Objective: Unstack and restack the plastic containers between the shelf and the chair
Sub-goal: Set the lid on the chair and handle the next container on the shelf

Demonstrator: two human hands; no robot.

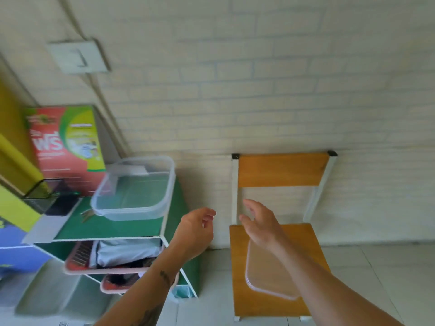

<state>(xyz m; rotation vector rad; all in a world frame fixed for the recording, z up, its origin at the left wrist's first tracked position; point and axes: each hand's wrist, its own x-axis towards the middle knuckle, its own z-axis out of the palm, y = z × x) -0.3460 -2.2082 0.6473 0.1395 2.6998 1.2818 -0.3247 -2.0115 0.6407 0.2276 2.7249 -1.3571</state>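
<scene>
Both grips empty: left hand (pixel 196 228), right hand (pixel 260 223).

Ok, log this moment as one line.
left hand: empty, open | right hand: empty, open | clear container: on shelf top | lid: on chair seat

Between the shelf (pixel 131 228) and the chair (pixel 280 260) runs an open gap, where both empty hands hang: left hand (pixel 196 231), right hand (pixel 260 223). The shelf top is crowded: a clear container (pixel 134 189) at its right, a box (pixel 68 142) far left, a mesh holder (pixel 43 196) near left. A flat lid (pixel 261 276) takes up the left of the chair seat; the right side is bare.
</scene>
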